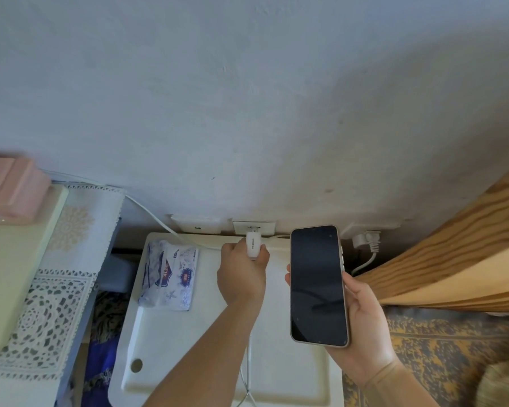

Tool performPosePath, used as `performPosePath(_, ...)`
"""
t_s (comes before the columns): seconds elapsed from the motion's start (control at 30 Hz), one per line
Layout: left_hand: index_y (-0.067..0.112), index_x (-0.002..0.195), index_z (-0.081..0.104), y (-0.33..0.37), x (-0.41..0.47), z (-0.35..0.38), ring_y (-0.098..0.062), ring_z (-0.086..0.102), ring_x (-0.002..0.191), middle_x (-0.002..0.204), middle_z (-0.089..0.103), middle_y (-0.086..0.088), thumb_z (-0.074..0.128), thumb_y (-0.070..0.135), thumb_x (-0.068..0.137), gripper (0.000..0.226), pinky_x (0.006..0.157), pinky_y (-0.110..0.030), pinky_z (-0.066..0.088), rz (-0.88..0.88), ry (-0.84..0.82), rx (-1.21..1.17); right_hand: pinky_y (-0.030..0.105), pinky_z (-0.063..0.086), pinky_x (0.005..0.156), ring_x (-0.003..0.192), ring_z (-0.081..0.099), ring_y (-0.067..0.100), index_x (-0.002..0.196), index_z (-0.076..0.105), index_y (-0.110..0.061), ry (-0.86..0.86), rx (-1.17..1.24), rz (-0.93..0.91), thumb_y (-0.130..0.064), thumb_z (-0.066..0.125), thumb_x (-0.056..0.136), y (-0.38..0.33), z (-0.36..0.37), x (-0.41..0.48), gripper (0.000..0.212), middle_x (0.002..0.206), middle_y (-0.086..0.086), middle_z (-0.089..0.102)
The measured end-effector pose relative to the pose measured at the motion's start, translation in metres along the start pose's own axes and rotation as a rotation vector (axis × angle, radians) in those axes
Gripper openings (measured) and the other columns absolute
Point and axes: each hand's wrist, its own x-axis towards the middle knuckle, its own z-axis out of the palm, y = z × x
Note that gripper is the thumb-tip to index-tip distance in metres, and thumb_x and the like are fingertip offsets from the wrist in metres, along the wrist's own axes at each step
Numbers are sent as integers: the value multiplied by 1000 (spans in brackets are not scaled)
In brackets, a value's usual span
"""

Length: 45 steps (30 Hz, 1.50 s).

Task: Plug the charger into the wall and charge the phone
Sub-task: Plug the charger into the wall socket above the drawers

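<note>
Seen from the head camera, the left hand (243, 271) was stretched forward from a bare forearm that crossed the white table (291, 374) on a diagonal, wrist straight, fingers curled closed around the rear of the white charger (253, 244). The charger was held level against the white wall socket (254, 227) at the foot of the pale wall (247, 98), its prongs met at the socket face; how far they were seated could not be told. A thin white cable (247, 374) was seen hanging down past the left forearm toward the table's near edge.

The right hand (362, 324) was raised just right of the charger, palm turned inward, fingers wrapped behind the phone (318, 284) and thumb laid along its right edge. The phone was gripped upright, its dark screen faced toward the camera, with no cable seen joined to it.

A blue-and-white tissue pack (171, 277) was left lying on the table, left of the left hand. A second grey plug (366, 240) was seated in an outlet further right, beside a wooden board (453, 259).
</note>
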Motion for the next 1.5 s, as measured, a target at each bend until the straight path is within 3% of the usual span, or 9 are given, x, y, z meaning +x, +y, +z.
performPosePath(0.07,12,93,68,0,3,-1,-20,51,66,97,61,-9,59,40,87,30,59,-24,35,-10,-8,-10,50,39,106,120,58,36,122,65,-13,-10,10,-2,-41,49,83,1,0,1,50,129,20,63)
performPosePath(0.2,12,85,68,4,5,2,-22,53,67,94,62,-9,59,39,87,28,52,-21,31,-54,-27,-53,50,38,106,121,58,35,123,64,-14,-15,41,-11,-41,46,87,2,-1,2,49,131,19,62)
performPosePath(0.37,10,85,68,5,7,3,-23,56,69,96,63,-10,57,40,88,32,57,-25,34,-50,-21,-26,46,53,92,120,58,35,126,62,-15,0,4,1,-45,44,89,4,-4,2,51,131,18,62)
performPosePath(0.57,9,92,66,12,1,11,-28,61,73,100,60,-10,54,41,90,34,60,-27,37,-64,24,0,50,49,96,119,58,39,121,65,-13,56,-13,17,-48,50,83,8,-6,4,53,127,20,64)
performPosePath(0.7,8,87,66,10,2,13,-22,48,62,97,60,-10,55,38,89,32,59,-27,34,-40,32,11,52,46,100,118,58,42,117,68,-13,100,-9,37,-47,48,86,10,-9,7,50,124,22,65)
performPosePath(0.87,7,92,64,7,12,4,-30,59,71,97,59,-12,53,39,90,34,60,-29,34,70,3,120,54,47,97,109,63,40,106,73,-16,106,-37,38,-50,52,79,9,-10,8,48,117,21,69)
performPosePath(1.17,6,88,64,12,18,8,-33,63,79,96,61,-14,56,36,90,32,61,-30,38,-22,-22,76,49,52,92,112,63,39,112,71,-14,87,-34,33,-48,53,76,5,-9,9,52,121,21,68)
performPosePath(1.33,8,93,61,8,18,6,-31,60,76,97,60,-11,56,41,88,34,60,-31,35,50,-15,106,51,49,94,111,63,40,113,70,-12,98,-40,19,-48,53,76,5,-10,5,54,121,22,67)
performPosePath(1.5,12,85,60,5,10,-1,-24,61,67,79,66,-4,56,51,81,39,55,-28,39,19,-13,76,50,51,91,115,60,42,115,68,-13,130,15,37,-48,52,80,8,-8,-2,52,120,23,67)
